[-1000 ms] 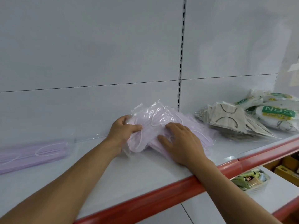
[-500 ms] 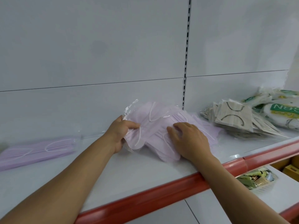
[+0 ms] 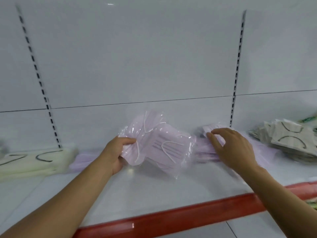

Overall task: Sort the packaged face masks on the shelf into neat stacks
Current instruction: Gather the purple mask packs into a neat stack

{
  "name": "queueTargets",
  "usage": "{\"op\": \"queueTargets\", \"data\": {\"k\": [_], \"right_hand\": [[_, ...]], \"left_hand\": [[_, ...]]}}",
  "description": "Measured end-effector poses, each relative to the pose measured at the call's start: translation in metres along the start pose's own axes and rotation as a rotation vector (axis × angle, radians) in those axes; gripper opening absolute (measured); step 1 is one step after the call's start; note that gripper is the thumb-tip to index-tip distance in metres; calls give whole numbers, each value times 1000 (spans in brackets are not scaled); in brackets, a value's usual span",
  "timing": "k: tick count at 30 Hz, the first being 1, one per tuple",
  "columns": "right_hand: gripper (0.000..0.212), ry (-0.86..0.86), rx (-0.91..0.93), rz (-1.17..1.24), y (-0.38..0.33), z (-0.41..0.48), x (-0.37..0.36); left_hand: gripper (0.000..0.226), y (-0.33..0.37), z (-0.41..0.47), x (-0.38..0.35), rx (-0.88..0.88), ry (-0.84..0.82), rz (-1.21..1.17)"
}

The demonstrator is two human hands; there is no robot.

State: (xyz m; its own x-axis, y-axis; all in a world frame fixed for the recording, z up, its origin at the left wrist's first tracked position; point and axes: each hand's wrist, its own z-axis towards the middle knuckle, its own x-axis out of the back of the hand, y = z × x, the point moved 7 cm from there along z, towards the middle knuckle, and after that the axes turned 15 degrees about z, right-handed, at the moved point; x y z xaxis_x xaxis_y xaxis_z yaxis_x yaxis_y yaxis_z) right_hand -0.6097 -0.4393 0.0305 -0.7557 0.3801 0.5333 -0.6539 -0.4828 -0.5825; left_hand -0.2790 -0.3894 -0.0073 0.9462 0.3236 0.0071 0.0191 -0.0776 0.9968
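A white shelf (image 3: pixel 154 200) with a red front edge runs across the lower half of the frame, backed by plain white panels and two slotted uprights.

At the centre, the left hand (image 3: pixel 114 156) has its grip pinched shut on the bunched end of a bundle of lilac masks in clear wrap (image 3: pixel 157 145). The bundle is raised and tilted off the shelf, probably so the packets can be carried as one lot rather than slid.

Just right of it, the right hand (image 3: pixel 233 148) lies with its grip spread, fingers flat on the loose lilac packets (image 3: pixel 205 152) remaining on the shelf. That looks like a way to pin them down so they do not drag along with the lifted bundle.

In the left middle of the frame, a blurred lilac stack (image 3: pixel 82 160) lies flat, touching or just beside a pale cream stack (image 3: pixel 30 162) with dark ear loops. By colour, the lilac stack is the likely destination for the held bundle.

At the right edge sits a messy heap of grey-beige mask packets (image 3: pixel 284 140), fanned and overlapping, apparently not yet sorted. Sorting seems partway done.
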Motion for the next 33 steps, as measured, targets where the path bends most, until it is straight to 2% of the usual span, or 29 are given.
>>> {"op": "queueTargets", "data": {"k": [2,5,8,12,16,18,21,24,27,30,33], "right_hand": [[52,-72,-107,332,-25,2,-25],[91,-359,-346,788,-58,-9,-83],[122,-430,-425,958,-76,-12,-118],[138,-463,-476,1102,-85,-7,-141],[103,-532,-482,1293,-90,-12,-148],[102,-581,-462,1368,-90,-14,-151],[87,-597,-410,1406,-93,-16,-149],[59,-638,-425,1448,-106,-24,-147],[50,-732,-389,1403,-127,-36,-146],[45,-638,-446,1423,-138,-41,-147],[38,-527,-461,1347,-140,-44,-144]], "left_hand": [[27,-2,-3,17,7,12,-54],[18,2,-10,32,-48,-20,-108],[18,5,-13,48,-93,-41,-162],[24,4,-11,66,-134,-46,-210],[39,-3,-10,72,-178,-75,-266],[43,-7,-9,72,-194,-62,-270],[47,-8,-11,73,-231,24,-197],[43,-7,-15,69,-262,76,-159],[53,-8,-19,67,-298,123,-57],[74,-7,-24,66,-276,191,34],[65,-8,-25,67,-176,170,-11]]}}
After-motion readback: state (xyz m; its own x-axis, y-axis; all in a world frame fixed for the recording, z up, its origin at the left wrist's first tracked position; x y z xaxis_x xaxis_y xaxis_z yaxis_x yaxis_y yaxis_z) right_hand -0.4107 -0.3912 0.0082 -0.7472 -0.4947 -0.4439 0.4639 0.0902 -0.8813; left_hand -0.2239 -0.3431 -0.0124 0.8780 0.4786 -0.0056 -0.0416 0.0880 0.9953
